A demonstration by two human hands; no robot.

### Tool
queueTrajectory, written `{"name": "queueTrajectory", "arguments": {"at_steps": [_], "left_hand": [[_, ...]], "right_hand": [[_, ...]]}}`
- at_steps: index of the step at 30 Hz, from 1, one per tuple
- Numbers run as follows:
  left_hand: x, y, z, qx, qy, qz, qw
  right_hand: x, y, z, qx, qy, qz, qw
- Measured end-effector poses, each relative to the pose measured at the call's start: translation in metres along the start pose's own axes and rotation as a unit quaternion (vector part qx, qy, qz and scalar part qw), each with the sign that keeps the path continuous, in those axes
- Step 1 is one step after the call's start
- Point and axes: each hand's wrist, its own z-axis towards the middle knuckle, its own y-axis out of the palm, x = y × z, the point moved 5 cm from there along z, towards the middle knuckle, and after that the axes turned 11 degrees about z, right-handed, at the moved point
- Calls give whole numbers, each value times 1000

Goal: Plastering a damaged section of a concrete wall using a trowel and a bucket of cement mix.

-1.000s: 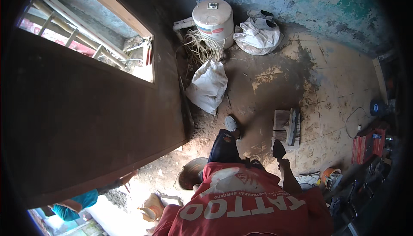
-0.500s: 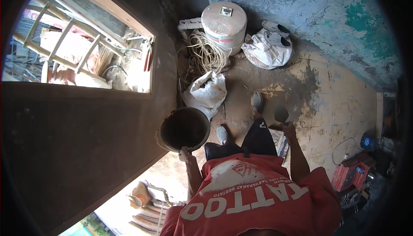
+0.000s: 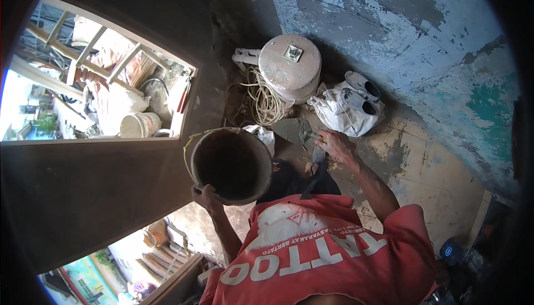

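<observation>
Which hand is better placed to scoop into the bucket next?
Right. The right hand already grips the trowel, its blade beside the bucket rim; the left hand is occupied holding the bucket up.

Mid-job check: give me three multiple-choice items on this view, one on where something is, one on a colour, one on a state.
1. Where is the coiled cord?
A. beside the round drum
B. inside the bucket
C. on the shoes

2. What colour is the shirt?
A. blue
B. red
C. green

3. How is the dark bucket carried?
A. set on the floor
B. hung from a hook
C. lifted by the left hand

Key: 1 A, it lies against the drum's left side. 2 B, red with white print. 3 C, the hand grips its lower rim; the right hand holds a trowel.
</observation>
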Motion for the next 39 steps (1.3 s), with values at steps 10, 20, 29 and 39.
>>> {"name": "queueTrajectory", "arguments": {"at_steps": [10, 20, 29, 39], "left_hand": [[25, 115, 18, -43, -78, 28, 996], [42, 189, 62, -37, -10, 71, 997], [49, 216, 69, 4, -111, 57, 992], [72, 221, 49, 130, -123, -11, 984]], "right_hand": [[-101, -16, 102, -187, -187, -222, 939], [-144, 51, 165, -187, -378, -362, 831], [-143, 37, 202, -368, -391, -260, 803], [-135, -3, 274, -224, -451, -263, 823]]}}
